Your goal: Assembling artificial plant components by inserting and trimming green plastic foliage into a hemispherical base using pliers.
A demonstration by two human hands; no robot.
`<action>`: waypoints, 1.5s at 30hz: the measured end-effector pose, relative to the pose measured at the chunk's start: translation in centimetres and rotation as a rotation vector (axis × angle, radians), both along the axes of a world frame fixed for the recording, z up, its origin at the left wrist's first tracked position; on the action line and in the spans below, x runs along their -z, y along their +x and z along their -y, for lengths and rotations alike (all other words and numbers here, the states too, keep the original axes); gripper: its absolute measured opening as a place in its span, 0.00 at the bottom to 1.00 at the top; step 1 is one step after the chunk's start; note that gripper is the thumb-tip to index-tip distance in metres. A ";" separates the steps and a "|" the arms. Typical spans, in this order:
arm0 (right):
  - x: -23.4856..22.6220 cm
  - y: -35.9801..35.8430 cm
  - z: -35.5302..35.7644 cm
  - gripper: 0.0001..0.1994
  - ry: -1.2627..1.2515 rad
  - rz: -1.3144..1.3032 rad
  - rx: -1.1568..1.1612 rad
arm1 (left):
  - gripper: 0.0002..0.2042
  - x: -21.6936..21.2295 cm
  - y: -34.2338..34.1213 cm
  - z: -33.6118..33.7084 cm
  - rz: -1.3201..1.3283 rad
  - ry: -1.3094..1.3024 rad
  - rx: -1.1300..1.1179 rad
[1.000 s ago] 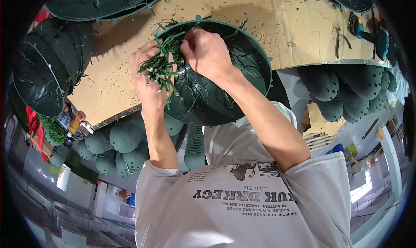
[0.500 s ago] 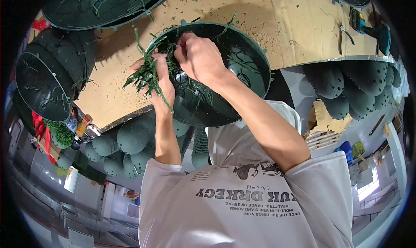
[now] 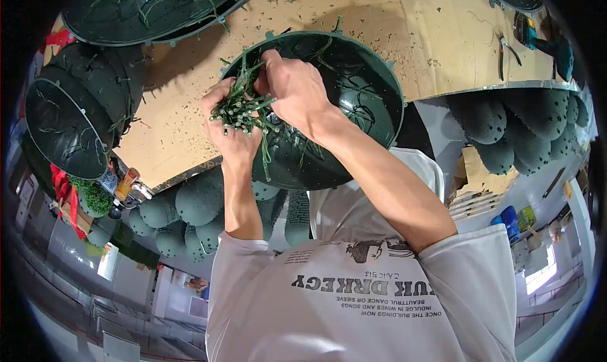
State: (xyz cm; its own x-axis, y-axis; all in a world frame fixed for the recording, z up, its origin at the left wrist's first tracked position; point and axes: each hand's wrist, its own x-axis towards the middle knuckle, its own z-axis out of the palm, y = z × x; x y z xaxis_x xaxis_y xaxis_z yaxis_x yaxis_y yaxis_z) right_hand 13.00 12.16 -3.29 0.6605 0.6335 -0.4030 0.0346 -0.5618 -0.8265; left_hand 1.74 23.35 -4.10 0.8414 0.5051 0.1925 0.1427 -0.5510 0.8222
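Note:
My left hand (image 3: 235,146) is closed around a bunch of green string lights (image 3: 243,112), whose small clear bulb tips fan out toward me. A few strands hang below the bunch. Beside it, my right hand (image 3: 296,93) is curled with its fingers closed at the green strands; its fingertips are partly hidden. Both hands are over the left side of a large dark green plastic bowl (image 3: 329,167), tilted with its hollow toward me. More green wires and bulbs lie inside, and small studs line its rim.
Another large dark bowl (image 3: 120,20) lies at the upper left, with stacked bowls (image 3: 66,128) below it. Pliers (image 3: 502,55) and a power drill (image 3: 556,52) rest at the right of the cardboard-covered table (image 3: 442,52), among scattered green bits. Studded green half-spheres (image 3: 521,131) sit below the table.
My left hand has turned and shifted right, closer to my right hand, so the bulb tips now point toward me. The bowl sits slightly further right in view.

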 end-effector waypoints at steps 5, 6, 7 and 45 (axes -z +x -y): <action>0.3 -0.5 -0.8 0.14 0.040 -0.248 0.335 | 0.12 -0.5 0.5 0.9 -0.133 0.016 -0.176; 0.3 -1.2 -1.2 0.14 0.047 -0.257 0.331 | 0.11 -1.4 0.9 0.9 -0.241 0.112 -0.207; 0.3 -2.0 -1.8 0.14 0.047 -0.308 0.371 | 0.10 -1.7 1.8 2.3 -0.054 -0.171 -0.409; 2.2 -3.0 -0.9 0.14 -0.175 0.009 0.111 | 0.29 -0.9 -3.0 -4.1 -0.194 0.176 0.176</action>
State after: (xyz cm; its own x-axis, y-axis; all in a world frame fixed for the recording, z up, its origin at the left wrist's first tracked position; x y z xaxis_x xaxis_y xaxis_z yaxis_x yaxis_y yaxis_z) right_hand 9.98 13.03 -5.45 0.7265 0.4775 -0.4942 -0.0283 -0.6978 -0.7158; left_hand -1.29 27.44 -3.22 0.9424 0.3218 0.0915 0.1773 -0.7124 0.6790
